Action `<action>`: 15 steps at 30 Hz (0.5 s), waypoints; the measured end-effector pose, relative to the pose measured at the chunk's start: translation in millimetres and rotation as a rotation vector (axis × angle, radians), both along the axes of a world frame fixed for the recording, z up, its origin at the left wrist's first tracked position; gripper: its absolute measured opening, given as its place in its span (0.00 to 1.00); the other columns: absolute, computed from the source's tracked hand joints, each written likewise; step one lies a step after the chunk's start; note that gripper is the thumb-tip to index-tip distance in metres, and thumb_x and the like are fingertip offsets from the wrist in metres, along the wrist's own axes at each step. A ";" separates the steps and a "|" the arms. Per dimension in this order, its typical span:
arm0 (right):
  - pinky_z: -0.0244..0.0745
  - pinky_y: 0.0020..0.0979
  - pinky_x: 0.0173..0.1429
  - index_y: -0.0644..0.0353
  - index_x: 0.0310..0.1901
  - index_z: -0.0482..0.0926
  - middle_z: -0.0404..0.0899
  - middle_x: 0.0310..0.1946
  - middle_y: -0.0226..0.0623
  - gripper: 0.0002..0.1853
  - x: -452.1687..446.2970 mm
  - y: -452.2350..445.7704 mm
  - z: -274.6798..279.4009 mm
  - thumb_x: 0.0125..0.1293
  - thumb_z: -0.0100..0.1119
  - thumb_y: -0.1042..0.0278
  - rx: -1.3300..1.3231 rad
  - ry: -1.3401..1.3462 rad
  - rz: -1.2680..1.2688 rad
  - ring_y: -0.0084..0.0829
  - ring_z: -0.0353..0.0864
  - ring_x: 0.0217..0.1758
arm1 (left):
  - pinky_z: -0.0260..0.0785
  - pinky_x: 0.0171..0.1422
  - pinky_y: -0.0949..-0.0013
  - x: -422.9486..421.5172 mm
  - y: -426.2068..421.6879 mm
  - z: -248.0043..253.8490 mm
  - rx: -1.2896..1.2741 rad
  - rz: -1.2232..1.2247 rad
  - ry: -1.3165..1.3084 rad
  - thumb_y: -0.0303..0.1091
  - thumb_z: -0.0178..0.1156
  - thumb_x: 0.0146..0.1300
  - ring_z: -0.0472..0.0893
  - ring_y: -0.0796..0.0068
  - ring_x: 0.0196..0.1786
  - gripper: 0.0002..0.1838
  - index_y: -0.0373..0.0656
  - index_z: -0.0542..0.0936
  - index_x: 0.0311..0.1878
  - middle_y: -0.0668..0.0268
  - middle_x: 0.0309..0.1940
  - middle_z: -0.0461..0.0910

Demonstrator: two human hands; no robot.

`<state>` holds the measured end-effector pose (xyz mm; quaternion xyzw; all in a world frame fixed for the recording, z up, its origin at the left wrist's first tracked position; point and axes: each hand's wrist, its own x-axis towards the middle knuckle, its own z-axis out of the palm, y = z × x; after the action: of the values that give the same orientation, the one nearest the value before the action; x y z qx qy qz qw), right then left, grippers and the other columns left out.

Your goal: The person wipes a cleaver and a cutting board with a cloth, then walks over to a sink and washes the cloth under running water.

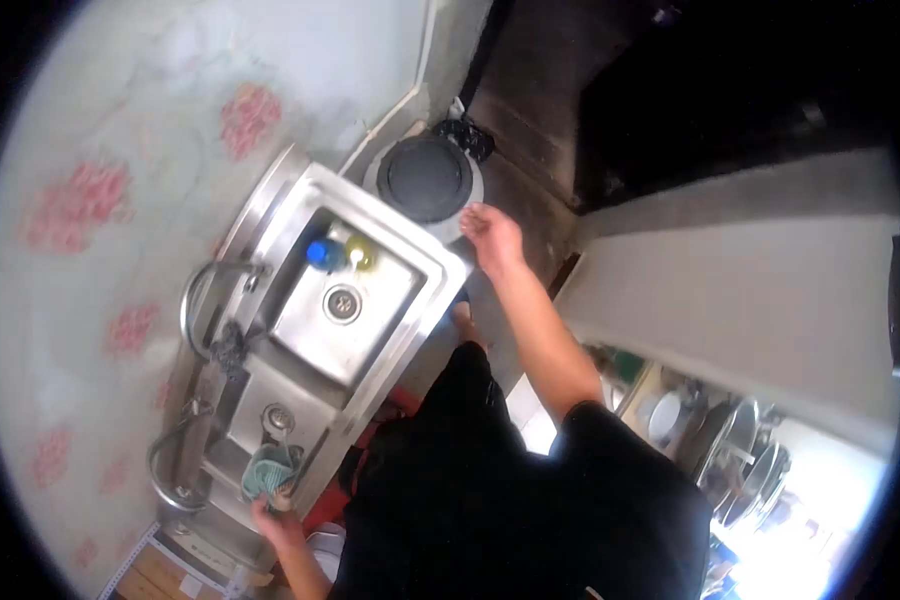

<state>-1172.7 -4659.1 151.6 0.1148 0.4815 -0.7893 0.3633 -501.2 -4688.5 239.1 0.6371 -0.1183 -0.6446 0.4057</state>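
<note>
My left hand (275,518) is at the near end of a steel double sink (390,370), closed on a pale green striped cloth (263,472) over the smaller basin. Some of its fingers are hidden by the cloth. My right hand (492,238) is raised beyond the sink's far right corner, beside a round bin with a dark lid (426,180). Its fingers are loosely curled and apart, and nothing shows in them. A blue-capped bottle (323,255) and a yellowish bottle (360,254) are in the larger basin, close to its drain (343,304).
Two curved faucets (192,310) rise along the wall side of the sink. A dark scrunched rag (230,347) lies on the divider's wall end. Behind the bin is a black plastic bag (467,138). Pots and bowls (745,465) stand on a rack at the right.
</note>
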 end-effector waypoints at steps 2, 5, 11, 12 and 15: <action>0.80 0.36 0.50 0.68 0.45 0.82 0.84 0.37 0.41 0.09 -72.7 -6.5 -32.6 0.68 0.58 0.72 0.022 0.071 -0.027 0.33 0.82 0.39 | 0.70 0.70 0.52 -38.2 12.3 11.8 0.112 0.072 0.100 0.33 0.56 0.60 0.79 0.54 0.61 0.29 0.33 0.72 0.66 0.53 0.63 0.76; 0.80 0.36 0.52 0.68 0.46 0.81 0.82 0.39 0.40 0.09 -161.7 -21.8 -43.4 0.69 0.57 0.74 0.044 0.036 -0.041 0.32 0.81 0.40 | 0.71 0.69 0.55 -62.0 33.6 10.5 0.026 0.133 0.003 0.31 0.56 0.61 0.80 0.56 0.61 0.29 0.32 0.72 0.67 0.53 0.61 0.78; 0.80 0.38 0.52 0.66 0.47 0.79 0.82 0.40 0.41 0.09 -284.1 -100.8 -124.0 0.67 0.57 0.76 0.174 0.004 -0.055 0.33 0.81 0.42 | 0.73 0.64 0.58 -102.8 62.2 29.8 0.051 0.239 -0.068 0.31 0.57 0.61 0.82 0.59 0.56 0.23 0.33 0.76 0.60 0.55 0.56 0.81; 0.79 0.39 0.53 0.65 0.44 0.79 0.83 0.40 0.40 0.08 -303.5 -116.7 -154.0 0.65 0.58 0.75 0.232 0.012 -0.054 0.33 0.82 0.43 | 0.73 0.63 0.58 -101.7 65.5 36.0 0.091 0.277 -0.135 0.31 0.57 0.61 0.82 0.59 0.55 0.23 0.33 0.77 0.60 0.55 0.55 0.81; 0.78 0.42 0.50 0.61 0.43 0.78 0.82 0.39 0.39 0.07 -369.8 -146.2 -259.4 0.63 0.57 0.76 0.387 -0.126 0.159 0.35 0.82 0.43 | 0.72 0.63 0.60 -131.1 73.8 52.4 0.111 0.088 -0.490 0.32 0.54 0.65 0.80 0.61 0.55 0.21 0.32 0.77 0.59 0.57 0.53 0.80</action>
<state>-1542.4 -4805.3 -107.8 0.1934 0.6079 -0.6422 0.4249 -632.4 -4614.6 291.6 0.8002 -0.1498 -0.4580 0.3570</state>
